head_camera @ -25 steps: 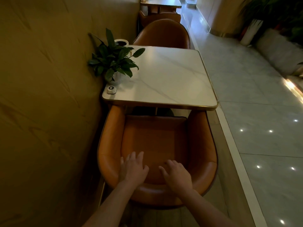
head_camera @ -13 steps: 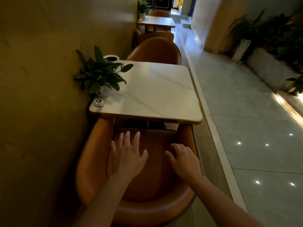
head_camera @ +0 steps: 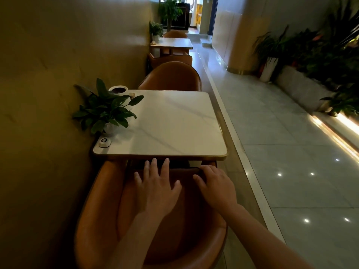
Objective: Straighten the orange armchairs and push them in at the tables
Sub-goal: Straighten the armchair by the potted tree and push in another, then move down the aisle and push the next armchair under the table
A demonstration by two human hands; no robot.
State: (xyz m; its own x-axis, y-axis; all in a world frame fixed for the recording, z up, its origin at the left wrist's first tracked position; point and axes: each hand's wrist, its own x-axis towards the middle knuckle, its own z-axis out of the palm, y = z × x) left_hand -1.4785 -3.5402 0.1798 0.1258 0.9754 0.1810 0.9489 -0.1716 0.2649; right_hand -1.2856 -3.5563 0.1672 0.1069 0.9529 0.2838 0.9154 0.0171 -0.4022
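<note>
Orange armchair: beneath both hands, left hand and right hand apart, fingers spread (gripping nothing), front tucked under table.

We see only our two bare forearms and hands. Our left hand and right hand wear no gloves, rings or watch, and no sleeve reaches either wrist. Our nails look short and plain in the dim light.
</note>
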